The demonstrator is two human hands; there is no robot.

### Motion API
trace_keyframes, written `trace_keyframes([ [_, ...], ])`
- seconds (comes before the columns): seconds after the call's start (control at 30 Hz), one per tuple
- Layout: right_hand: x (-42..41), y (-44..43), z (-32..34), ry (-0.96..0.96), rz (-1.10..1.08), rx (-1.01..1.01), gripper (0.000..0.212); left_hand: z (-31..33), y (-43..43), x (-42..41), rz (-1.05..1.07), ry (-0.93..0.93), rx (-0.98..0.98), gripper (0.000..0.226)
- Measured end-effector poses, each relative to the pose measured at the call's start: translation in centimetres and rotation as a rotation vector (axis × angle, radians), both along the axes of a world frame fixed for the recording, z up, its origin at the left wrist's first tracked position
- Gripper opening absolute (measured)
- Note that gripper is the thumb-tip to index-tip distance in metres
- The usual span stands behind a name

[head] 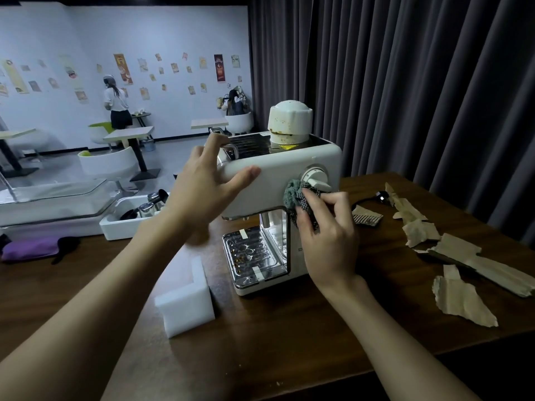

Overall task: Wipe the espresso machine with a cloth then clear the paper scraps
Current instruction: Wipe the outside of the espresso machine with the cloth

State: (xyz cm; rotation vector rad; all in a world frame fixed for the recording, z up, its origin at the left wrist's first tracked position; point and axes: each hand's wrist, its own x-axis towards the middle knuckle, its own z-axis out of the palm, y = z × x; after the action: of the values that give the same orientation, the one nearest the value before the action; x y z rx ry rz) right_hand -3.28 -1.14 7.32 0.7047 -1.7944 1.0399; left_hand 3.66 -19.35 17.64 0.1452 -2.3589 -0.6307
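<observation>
A white espresso machine [278, 175] stands on the dark wooden table [289, 337], its metal drip tray facing me. My right hand [327, 235] grips a bunched grey-green and checked cloth [295, 195] and holds it against the machine's front, just below the round dial [315, 176]. My left hand [205, 186] steadies the machine's upper left corner, thumb on the front and fingers over the top edge. Several torn brown paper scraps [460, 299] lie on the table to the right of the machine.
A white foam block [185, 302] sits left of the machine. Behind it stand a white tray of metal tools [130, 215] and a glass-lidded case [55, 198]. A purple pouch [31, 248] lies far left. A dark curtain hangs behind. A person stands at the far wall.
</observation>
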Motion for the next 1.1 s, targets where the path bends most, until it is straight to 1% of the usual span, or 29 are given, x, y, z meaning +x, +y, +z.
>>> trace_keyframes([
  [0.1, -1.1, 0.3, -0.5, -0.008, 0.000, 0.040, 0.032, 0.0, -0.2, 0.0, -0.003, -0.009, 0.004, 0.066],
  [0.4, -1.0, 1.1, -1.0, -0.095, 0.063, -0.076, 0.033, -0.2, -0.2, -0.1, 0.000, -0.021, 0.022, 0.070],
  [0.47, -0.2, 0.5, -1.2, -0.076, 0.096, -0.042, 0.034, -0.2, -0.3, -0.1, -0.006, -0.025, 0.017, 0.071],
  [0.57, 0.7, -1.2, -0.6, 0.016, 0.132, 0.038, 0.032, -0.1, -0.3, 0.0, -0.016, -0.046, 0.022, 0.074],
  [0.63, 1.0, -2.2, 0.4, 0.031, 0.131, 0.043, 0.032, 0.1, -0.4, 0.1, -0.028, -0.059, 0.035, 0.067],
  [0.73, 1.6, -3.0, 1.4, 0.027, 0.118, 0.030, 0.032, 0.5, -0.8, 0.6, -0.087, -0.077, 0.104, 0.041],
  [0.8, 2.2, -3.6, 1.9, 0.060, 0.118, 0.079, 0.032, 0.9, -1.0, 0.8, -0.113, -0.064, 0.162, 0.029],
  [0.87, 2.7, -4.1, 2.4, 0.103, 0.134, 0.141, 0.030, 0.8, -1.6, 0.7, -0.126, -0.059, 0.222, 0.032],
  [0.97, 2.7, -4.0, 3.4, 0.128, 0.171, 0.181, 0.028, 0.7, -2.3, 0.6, -0.182, -0.062, 0.319, 0.046],
  [1.1, 2.0, -3.7, 5.2, 0.085, 0.139, 0.065, 0.029, 0.9, -2.2, 1.0, -0.243, -0.072, 0.372, 0.048],
])
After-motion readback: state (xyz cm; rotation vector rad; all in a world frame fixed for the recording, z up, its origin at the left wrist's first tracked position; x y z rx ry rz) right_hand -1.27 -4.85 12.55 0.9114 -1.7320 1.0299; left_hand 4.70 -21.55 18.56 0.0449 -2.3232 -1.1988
